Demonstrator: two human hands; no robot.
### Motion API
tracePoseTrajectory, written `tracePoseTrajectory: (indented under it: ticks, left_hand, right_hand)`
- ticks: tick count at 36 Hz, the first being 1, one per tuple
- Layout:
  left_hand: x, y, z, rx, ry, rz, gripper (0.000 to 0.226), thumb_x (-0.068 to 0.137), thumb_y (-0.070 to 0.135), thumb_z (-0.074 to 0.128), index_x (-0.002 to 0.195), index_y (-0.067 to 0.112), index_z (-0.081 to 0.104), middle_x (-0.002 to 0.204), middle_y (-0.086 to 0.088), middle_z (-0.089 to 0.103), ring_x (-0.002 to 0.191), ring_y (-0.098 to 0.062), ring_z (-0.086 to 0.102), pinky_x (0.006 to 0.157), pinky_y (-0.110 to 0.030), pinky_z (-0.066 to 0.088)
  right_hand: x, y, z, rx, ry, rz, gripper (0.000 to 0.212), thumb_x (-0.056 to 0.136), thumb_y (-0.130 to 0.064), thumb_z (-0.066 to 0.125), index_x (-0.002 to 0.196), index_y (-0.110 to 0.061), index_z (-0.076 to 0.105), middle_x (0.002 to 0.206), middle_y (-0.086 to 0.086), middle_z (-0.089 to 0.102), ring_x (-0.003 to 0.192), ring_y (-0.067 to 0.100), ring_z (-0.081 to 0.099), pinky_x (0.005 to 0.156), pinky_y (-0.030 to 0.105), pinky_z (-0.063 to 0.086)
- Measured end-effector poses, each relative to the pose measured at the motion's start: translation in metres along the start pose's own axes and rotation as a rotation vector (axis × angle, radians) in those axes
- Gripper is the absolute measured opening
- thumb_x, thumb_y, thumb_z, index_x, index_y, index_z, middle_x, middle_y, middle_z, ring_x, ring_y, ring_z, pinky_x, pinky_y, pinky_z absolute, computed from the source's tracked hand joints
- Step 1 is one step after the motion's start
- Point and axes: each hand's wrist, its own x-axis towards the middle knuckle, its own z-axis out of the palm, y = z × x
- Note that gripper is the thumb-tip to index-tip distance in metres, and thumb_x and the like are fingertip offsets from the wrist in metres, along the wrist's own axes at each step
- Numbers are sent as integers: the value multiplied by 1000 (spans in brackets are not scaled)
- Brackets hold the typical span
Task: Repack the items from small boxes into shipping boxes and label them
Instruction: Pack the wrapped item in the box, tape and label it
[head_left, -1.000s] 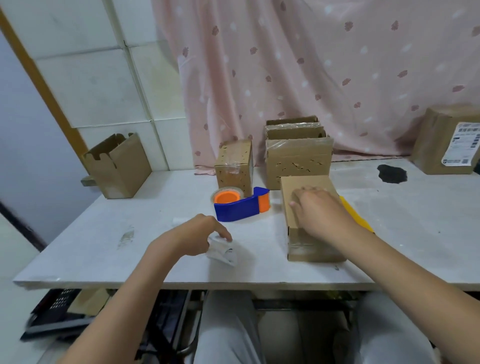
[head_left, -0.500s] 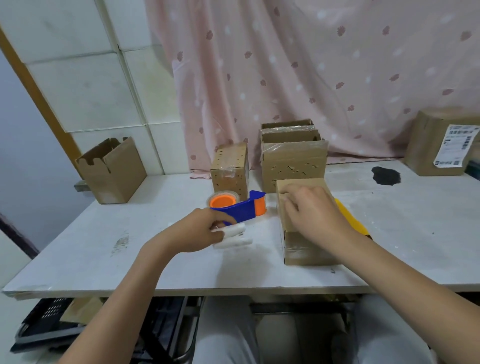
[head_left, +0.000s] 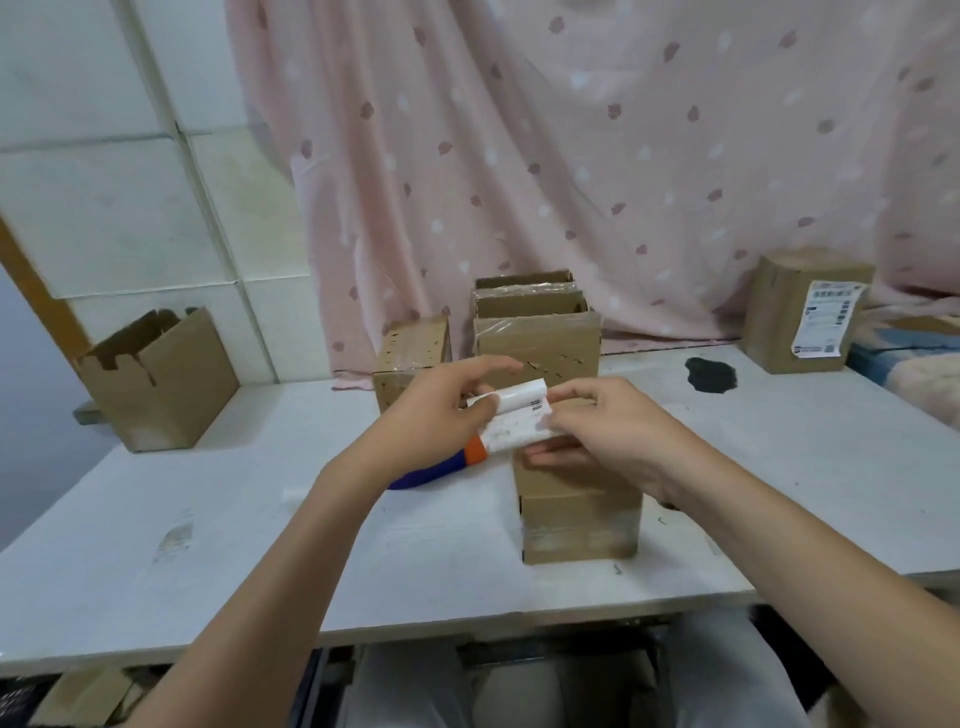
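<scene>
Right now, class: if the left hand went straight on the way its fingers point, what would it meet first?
The left hand points right, across the curled shipping label. It would probably meet the right hand first, though depth is unclear.

The scene was evenly and softly lit, fairly bright, with no hard glare. Only faint shadows lay on the counter (head_left: 779, 467), beside the open box (head_left: 156, 384) at the left and under the hands. The wide lens bent the wall tiles (head_left: 130, 208) and the counter edge toward the frame's sides. The whole view was slightly soft; the label (head_left: 511, 421) print was unreadable, and the curtain (head_left: 571, 156) spots looked smeared.
</scene>
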Motion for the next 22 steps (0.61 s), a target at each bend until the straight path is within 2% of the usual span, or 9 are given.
tracePoseTrajectory:
  ticks: [2,4,7,10,12,14,17,19,22]
  left_hand:
    - [9,3,7,-47,-29,-9,42,100,12,54,133,37,59,93,14,69,85,2,66,75,-20,52]
    - [17,6,15,-80,-38,-6,39,100,13,56,132,35,60,101,14,70,86,3,67,74,-19,52]
    - [27,7,25,-50,-19,37,39,101,13,54,128,39,64,121,25,63,109,1,60,89,-28,55]
    - [35,4,33,-46,7,63,39,101,10,53,120,38,71,112,30,59,113,-7,57,95,-37,55]
    - [41,0,39,-50,22,70,36,100,8,54,113,34,76,106,19,61,103,-8,59,91,-39,56]
    - [44,0,44,-36,20,61,34,101,9,53,110,31,77,104,14,63,94,-4,60,88,-33,56]
    - [45,3,52,-1,0,74,31,100,11,54,110,28,77,109,6,66,78,10,56,68,-6,40]
    - [45,3,54,-7,-10,73,26,99,17,58,112,28,77,110,7,66,78,14,54,65,-5,37]
    - [47,-1,53,-35,-13,72,25,94,21,68,115,32,75,117,9,65,95,6,56,73,-10,40]
  right_hand:
    - [1,2,-10,-42,20,-13,27,92,8,58,115,-6,64,97,14,77,83,27,77,75,29,62]
    - [4,7,-20,-144,58,-30,34,86,7,65,116,-10,65,93,6,78,87,23,76,82,31,60]
    - [5,14,-32,-253,98,-34,43,80,4,75,116,-18,67,90,-1,78,88,13,74,89,31,57]
    - [4,18,-39,-305,128,-48,45,78,1,78,113,-24,66,89,-7,74,81,1,70,75,20,57]
    - [6,21,-42,-387,182,-60,46,76,-4,81,113,-26,66,93,-7,73,86,5,69,78,27,59]
    - [8,22,-43,-467,216,-80,46,75,-8,82,114,-26,65,93,-5,73,86,8,68,75,27,56]
    - [10,25,-42,-555,239,-143,47,74,-13,83,116,-24,64,90,-8,72,80,2,64,60,17,44]
    - [11,26,-42,-610,256,-169,51,74,-18,85,119,-26,62,93,-9,72,81,4,62,57,14,39]
    - [13,28,-39,-635,269,-168,61,72,-23,87,126,-26,58,93,-8,71,90,12,62,62,18,41]
